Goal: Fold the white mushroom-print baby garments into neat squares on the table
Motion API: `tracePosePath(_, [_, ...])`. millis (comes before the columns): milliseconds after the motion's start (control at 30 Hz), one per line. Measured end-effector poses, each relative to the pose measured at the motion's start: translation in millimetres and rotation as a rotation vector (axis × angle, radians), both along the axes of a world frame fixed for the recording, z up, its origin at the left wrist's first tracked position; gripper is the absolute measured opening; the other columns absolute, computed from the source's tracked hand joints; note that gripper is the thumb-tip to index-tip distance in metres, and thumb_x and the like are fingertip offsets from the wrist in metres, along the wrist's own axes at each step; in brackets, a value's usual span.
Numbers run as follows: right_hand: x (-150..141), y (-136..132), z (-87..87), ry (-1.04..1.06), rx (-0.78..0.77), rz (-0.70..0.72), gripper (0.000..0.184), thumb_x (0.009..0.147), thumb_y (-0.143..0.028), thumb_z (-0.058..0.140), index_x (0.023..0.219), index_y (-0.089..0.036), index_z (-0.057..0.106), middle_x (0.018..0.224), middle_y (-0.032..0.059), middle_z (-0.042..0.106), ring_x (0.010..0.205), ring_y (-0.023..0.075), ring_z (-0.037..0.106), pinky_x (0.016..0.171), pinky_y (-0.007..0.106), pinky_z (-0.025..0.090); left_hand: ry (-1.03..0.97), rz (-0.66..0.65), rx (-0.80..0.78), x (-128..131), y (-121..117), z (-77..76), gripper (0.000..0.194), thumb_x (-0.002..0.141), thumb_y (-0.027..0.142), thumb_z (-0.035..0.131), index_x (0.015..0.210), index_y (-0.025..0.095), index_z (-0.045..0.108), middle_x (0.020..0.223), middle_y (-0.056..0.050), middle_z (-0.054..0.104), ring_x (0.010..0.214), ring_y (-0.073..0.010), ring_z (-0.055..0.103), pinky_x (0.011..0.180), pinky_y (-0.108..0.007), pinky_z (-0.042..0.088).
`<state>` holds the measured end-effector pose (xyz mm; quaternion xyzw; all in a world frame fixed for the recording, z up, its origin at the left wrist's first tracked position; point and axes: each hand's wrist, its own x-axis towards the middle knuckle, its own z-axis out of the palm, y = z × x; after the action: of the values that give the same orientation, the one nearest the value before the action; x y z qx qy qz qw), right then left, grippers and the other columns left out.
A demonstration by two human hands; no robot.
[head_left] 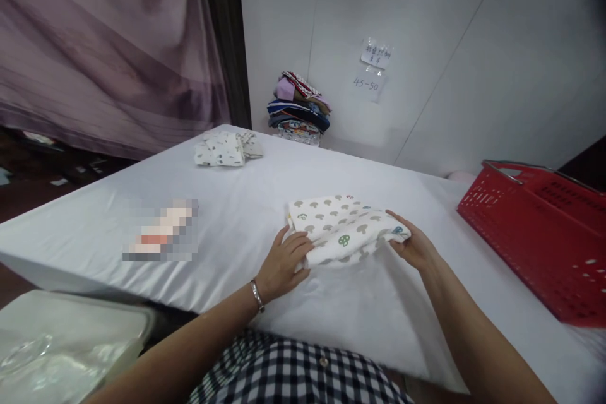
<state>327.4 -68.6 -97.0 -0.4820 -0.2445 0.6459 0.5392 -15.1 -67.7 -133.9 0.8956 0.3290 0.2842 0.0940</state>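
Head view: mushroom-print cloth point(338, 224) lying on counter point(246, 196) before me, looking layered, not yet smooth. My right fingers point(409, 255) pinching closed on its raised right end; my left fingers point(297, 245) resting, slightly spread, on left edge, grip unclear. Far left, spotted cloth point(218, 150) lying bundled, untouched.
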Motion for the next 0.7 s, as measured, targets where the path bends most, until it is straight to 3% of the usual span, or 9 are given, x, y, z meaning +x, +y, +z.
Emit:
tracePosePath(67, [2,-2,4.2,-0.004,0.020,-0.004,0.028,0.084,-0.031,0.050,0.110,-0.023,0.057,0.092,0.0010,0.068,0.066,0.0121,0.064,0.054,0.021,0.054,-0.084,-0.001,-0.036,3,5,11.2,0.046,0.072,0.020,0.050,0.118,0.020,0.050,0.121,-0.009,0.056,0.123,-0.0252,0.041,0.109,-0.051,0.012])
tracePosePath(167, [8,-10,18.8,-0.146,0.069,-0.047,0.033,0.085,-0.043,0.040,0.103,-0.022,0.058,0.097,0.0057,0.067,0.078,0.0181,0.065,0.059,0.026,0.054,-0.250,0.016,-0.130,12,10,35.6,0.048,0.073,0.019,0.049,0.120,0.019,0.046,0.122,-0.009,0.055,0.119,-0.0241,0.044,0.106,-0.046,0.023])
tracePosePath(267, [19,-21,44.1,-0.366,0.158,-0.103,0.040,0.082,-0.051,0.035,0.099,-0.025,0.059,0.106,0.0092,0.065,0.097,0.0253,0.060,0.062,0.031,0.052,-0.434,0.072,-0.333,25,13,67.5,0.035,0.075,0.027,0.051,0.109,0.018,0.051,0.101,-0.006,0.061,0.096,-0.0211,0.055,0.088,-0.036,0.042])
tracePosePath(333, [29,-27,64.5,-0.468,0.220,-0.128,0.041,0.081,-0.053,0.033,0.096,-0.026,0.060,0.112,0.0105,0.062,0.106,0.0272,0.055,0.066,0.033,0.052,-0.598,0.073,-0.484,33,13,88.6,0.029,0.077,0.034,0.052,0.101,0.018,0.052,0.087,-0.003,0.061,0.082,-0.0171,0.056,0.075,-0.029,0.046])
tracePosePath(433, [40,-23,91.6,-0.515,0.270,-0.141,0.032,0.080,-0.047,0.037,0.089,-0.027,0.061,0.119,0.0089,0.059,0.111,0.0260,0.052,0.074,0.035,0.051,-0.863,-0.005,-0.655,45,16,108.1,0.030,0.078,0.039,0.053,0.099,0.017,0.052,0.088,-0.002,0.060,0.081,-0.0155,0.055,0.073,-0.026,0.045])
tracePosePath(500, [40,-8,100.6,-0.489,0.249,-0.109,0.024,0.081,-0.040,0.041,0.083,-0.025,0.061,0.119,0.0083,0.058,0.112,0.0252,0.051,0.075,0.036,0.051,-0.978,-0.023,-0.763,50,24,107.0,0.031,0.078,0.040,0.054,0.098,0.017,0.054,0.092,-0.003,0.061,0.086,-0.0165,0.055,0.077,-0.028,0.045])
tracePosePath(567, [34,15,98.1,-0.415,0.198,-0.031,0.020,0.080,-0.034,0.044,0.078,-0.022,0.059,0.118,0.0092,0.059,0.113,0.0249,0.051,0.073,0.034,0.053,-1.046,0.027,-0.894,53,38,93.9,0.033,0.077,0.042,0.055,0.098,0.017,0.055,0.095,-0.004,0.062,0.086,-0.0175,0.057,0.077,-0.029,0.045])
tracePosePath(700, [2,65,57.7,-0.177,0.148,0.069,0.013,0.079,-0.030,0.050,0.082,-0.020,0.057,0.115,0.0108,0.061,0.111,0.0228,0.054,0.076,0.031,0.054,-1.081,0.251,-1.296,39,78,47.8,0.038,0.076,0.045,0.058,0.097,0.014,0.057,0.098,-0.010,0.064,0.084,-0.0191,0.061,0.074,-0.030,0.048])
